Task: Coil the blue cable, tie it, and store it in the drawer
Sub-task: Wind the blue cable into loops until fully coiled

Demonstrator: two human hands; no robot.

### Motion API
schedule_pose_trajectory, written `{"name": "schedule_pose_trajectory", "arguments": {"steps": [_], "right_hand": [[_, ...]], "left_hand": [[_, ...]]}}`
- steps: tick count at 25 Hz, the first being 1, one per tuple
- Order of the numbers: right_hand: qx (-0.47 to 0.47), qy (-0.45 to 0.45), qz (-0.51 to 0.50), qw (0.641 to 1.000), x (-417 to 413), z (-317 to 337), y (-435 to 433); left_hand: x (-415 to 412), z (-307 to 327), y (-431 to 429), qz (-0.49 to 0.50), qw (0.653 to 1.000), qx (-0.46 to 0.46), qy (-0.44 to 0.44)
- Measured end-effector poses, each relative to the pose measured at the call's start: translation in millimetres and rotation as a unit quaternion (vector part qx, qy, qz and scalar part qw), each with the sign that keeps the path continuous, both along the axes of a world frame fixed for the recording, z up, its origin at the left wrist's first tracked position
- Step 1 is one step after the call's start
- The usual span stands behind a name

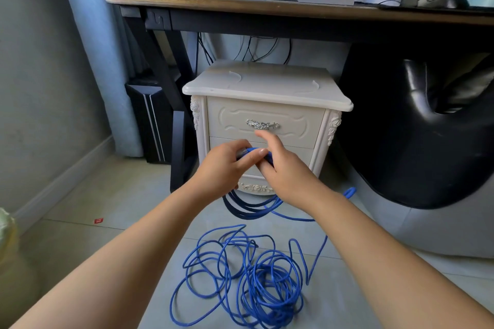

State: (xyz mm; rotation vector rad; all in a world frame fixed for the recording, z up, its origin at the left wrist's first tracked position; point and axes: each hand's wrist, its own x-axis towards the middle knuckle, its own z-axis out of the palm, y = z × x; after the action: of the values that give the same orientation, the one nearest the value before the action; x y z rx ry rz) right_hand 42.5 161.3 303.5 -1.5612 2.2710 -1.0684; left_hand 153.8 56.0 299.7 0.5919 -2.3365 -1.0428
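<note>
A long blue cable (256, 275) lies in a loose tangle on the tiled floor in front of me. Several loops of it hang from my hands, sagging to the floor near the cabinet's foot. My left hand (222, 165) grips the gathered loops at the top, thumb over them. My right hand (280, 168) holds the same bundle from the right, its index finger stretched up toward the handle. Behind my hands stands a cream bedside cabinet (267, 85) with its top drawer (227, 120) closed and a silver handle (262, 124) on the front.
A dark wooden desk (240, 5) spans the room above the cabinet, with a keyboard and a mouse on top. A black chair (427, 128) fills the right side. A black PC tower (149, 117) and a blue curtain stand at the left.
</note>
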Motion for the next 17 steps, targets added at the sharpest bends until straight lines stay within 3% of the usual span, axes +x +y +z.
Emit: {"name": "schedule_pose_trajectory", "arguments": {"steps": [3, 6, 8, 11, 15, 17], "right_hand": [[-0.054, -0.2, 0.001, 0.978, -9, 0, 1], [0.021, -0.372, 0.044, 0.927, -16, 0, 8], [0.06, -0.424, 0.064, 0.901, -19, -1, 13], [0.0, -0.504, 0.079, 0.86, -22, 1, 16], [-0.061, -0.491, 0.031, 0.868, -19, -8, 9], [-0.114, -0.531, 0.015, 0.84, -22, -5, 5]], "left_hand": [[-1, -4, -6, 0.024, 0.998, 0.031, 0.052], [0, -5, -5, 0.042, 0.993, 0.066, 0.087], [0, -4, -3, 0.049, 0.988, 0.101, 0.11], [-4, -2, 1, 0.062, 0.969, 0.194, 0.141], [-7, -5, 6, 0.038, 0.942, 0.302, 0.138], [-8, -3, 8, 0.015, 0.91, 0.39, 0.14]]}}
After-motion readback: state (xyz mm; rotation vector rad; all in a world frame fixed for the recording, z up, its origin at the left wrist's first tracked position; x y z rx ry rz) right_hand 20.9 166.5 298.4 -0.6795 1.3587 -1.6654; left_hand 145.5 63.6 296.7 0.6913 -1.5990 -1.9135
